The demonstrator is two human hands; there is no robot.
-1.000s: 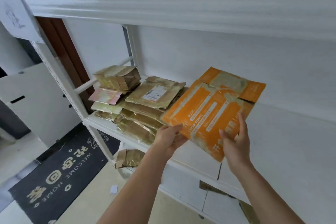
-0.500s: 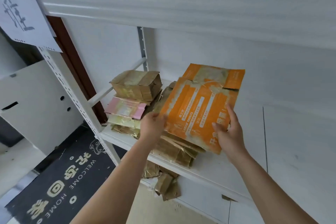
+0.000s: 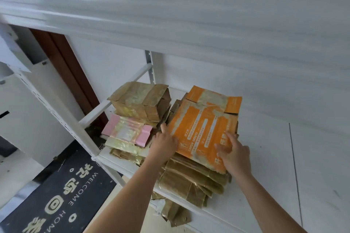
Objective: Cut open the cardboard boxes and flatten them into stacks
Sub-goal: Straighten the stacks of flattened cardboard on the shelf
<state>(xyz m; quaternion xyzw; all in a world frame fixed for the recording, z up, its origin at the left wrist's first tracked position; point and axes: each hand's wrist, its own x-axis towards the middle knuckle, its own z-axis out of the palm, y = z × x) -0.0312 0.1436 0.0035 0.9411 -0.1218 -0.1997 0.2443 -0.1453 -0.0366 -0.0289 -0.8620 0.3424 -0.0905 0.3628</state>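
On the floor at the far left lies one dark doormat (image 3: 56, 191) that reads "WELCOME HOME" beside large pale characters. Right of it stands a white shelf (image 3: 265, 185). At the shelf's left edge sits one pile (image 3: 136, 119): a tan folded box on top, one pink and gold flattened box under it, and gold pieces beneath, too crumpled to count. The left hand (image 3: 163, 144) holds the left edge of one flattened orange box (image 3: 202, 128), thumb up along the edge, its other fingers hidden beneath. The orange box lies on top of a second stack of gold flattened boxes (image 3: 189, 181) near the shelf's front edge. Its white print is mostly too small to read; one line may say "ALWAYS". The right hand (image 3: 234, 154) pinches the box's near right corner, fingers spread on top.
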